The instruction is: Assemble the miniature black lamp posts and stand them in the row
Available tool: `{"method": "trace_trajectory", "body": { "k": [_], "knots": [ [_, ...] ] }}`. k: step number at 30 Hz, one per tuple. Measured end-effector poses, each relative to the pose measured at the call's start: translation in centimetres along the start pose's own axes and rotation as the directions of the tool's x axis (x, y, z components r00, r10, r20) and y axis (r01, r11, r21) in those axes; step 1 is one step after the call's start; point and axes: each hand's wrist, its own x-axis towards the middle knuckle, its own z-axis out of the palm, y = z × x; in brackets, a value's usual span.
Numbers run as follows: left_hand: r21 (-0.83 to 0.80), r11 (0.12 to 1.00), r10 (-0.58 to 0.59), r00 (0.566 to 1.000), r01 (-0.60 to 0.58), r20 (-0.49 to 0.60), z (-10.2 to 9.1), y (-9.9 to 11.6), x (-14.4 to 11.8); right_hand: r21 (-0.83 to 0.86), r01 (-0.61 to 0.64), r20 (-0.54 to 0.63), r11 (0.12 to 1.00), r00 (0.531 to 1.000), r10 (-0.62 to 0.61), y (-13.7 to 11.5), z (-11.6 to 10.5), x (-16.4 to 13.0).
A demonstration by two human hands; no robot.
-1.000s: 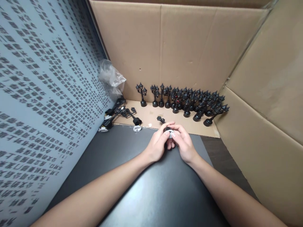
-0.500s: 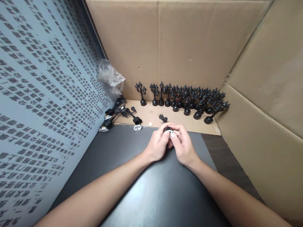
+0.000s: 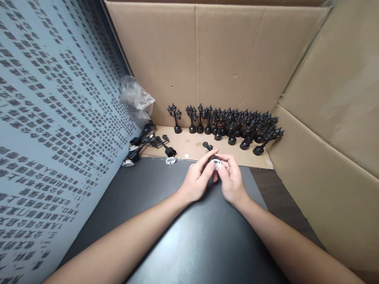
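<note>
Both hands meet over the far edge of the dark table (image 3: 189, 236), and between them sits a small lamp base (image 3: 215, 161), black with a white disc facing up toward the camera. The left hand (image 3: 197, 182) pinches it from the left with thumb and forefinger, and the right hand (image 3: 232, 181) closes on it from the right, its fingertips pressed to the white disc. The base is round, so no long axis shows, and both hands are equally near it. Just beyond the fingers lies a loose lantern head (image 3: 207, 146) on a cardboard sheet (image 3: 189, 142), where a row of finished lamp posts (image 3: 227, 125) stands against the cardboard wall (image 3: 207, 59). To the left lie loose parts (image 3: 149, 142), a white disc (image 3: 170, 160) and a plastic bag (image 3: 136, 96) beside a printed panel (image 3: 50, 118).
</note>
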Motion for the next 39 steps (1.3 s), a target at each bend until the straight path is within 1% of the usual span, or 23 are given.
{"method": "trace_trajectory", "body": {
  "k": [3, 6, 10, 13, 17, 22, 24, 27, 29, 30, 32, 33, 36, 39],
  "knots": [
    [0.029, 1.0, -0.006, 1.0, 0.007, -0.007, -0.1, 0.0, 0.1, 0.009, -0.007, -0.009, 1.0, 1.0, 0.007, 0.2, 0.0, 0.1],
    [0.022, 1.0, -0.018, 1.0, 0.018, -0.019, -0.1, 0.0, 0.2, -0.027, -0.021, -0.038, 0.999, 0.999, 0.02, 0.3, 0.0, 0.2],
    [-0.056, 0.998, -0.045, 0.998, 0.042, -0.038, 0.1, -0.2, 0.2, -0.084, -0.027, -0.065, 0.996, 0.998, 0.021, 0.5, -0.2, 0.4],
    [-0.112, 0.992, -0.058, 0.997, 0.051, -0.059, 0.2, -0.3, 0.3, -0.073, -0.028, -0.053, 0.997, 0.998, 0.024, 0.6, -0.3, 0.5],
    [-0.106, 0.994, -0.052, 0.992, 0.04, -0.112, 0.1, -0.2, 0.4, -0.017, -0.039, -0.019, 0.999, 0.999, 0.039, 0.5, -0.2, 0.4],
    [-0.12, 0.992, -0.055, 0.99, 0.039, -0.134, 0.1, -0.2, 0.4, -0.026, -0.057, -0.012, 0.998, 0.998, 0.057, 0.4, -0.1, 0.4],
    [-0.118, 0.992, -0.049, 0.987, 0.031, -0.154, 0.2, -0.2, 0.4, -0.044, -0.06, -0.02, 0.997, 0.998, 0.059, 0.5, -0.2, 0.4],
    [-0.14, 0.99, -0.054, 0.98, 0.027, -0.192, 0.3, -0.2, 0.5, -0.125, -0.058, -0.043, 0.99, 0.998, 0.053, 0.5, -0.3, 0.5],
    [-0.173, 0.984, -0.075, 0.975, 0.039, -0.211, 0.3, -0.3, 0.5, -0.187, -0.031, -0.092, 0.982, 0.996, 0.014, 0.4, -0.4, 0.6],
    [-0.19, 0.981, -0.087, 0.972, 0.045, -0.219, 0.3, -0.3, 0.6, -0.222, 0.0, -0.13, 0.975, 0.991, -0.03, 0.2, -0.4, 0.6],
    [-0.219, 0.974, -0.105, 0.966, 0.053, -0.234, 0.4, -0.4, 0.6, -0.321, 0.087, -0.188, 0.943, 0.97, -0.153, -0.2, -0.6, 0.8],
    [-0.23, 0.972, -0.111, 0.964, 0.054, -0.242, 0.4, -0.5, 0.7, -0.384, 0.129, -0.194, 0.914, 0.957, -0.217, -0.5, -0.6, 0.8],
    [-0.252, 0.966, -0.121, 0.959, 0.054, -0.257, 0.4, -0.6, 0.7, -0.529, 0.221, -0.151, 0.819, 0.926, -0.347, -1.3, -0.9, 1.0],
    [-0.246, 0.967, -0.126, 0.956, 0.059, -0.264, 0.4, -0.7, 0.7, -0.557, 0.28, -0.104, 0.782, 0.91, -0.4, -1.8, -1.0, 1.1]
  ]
}}
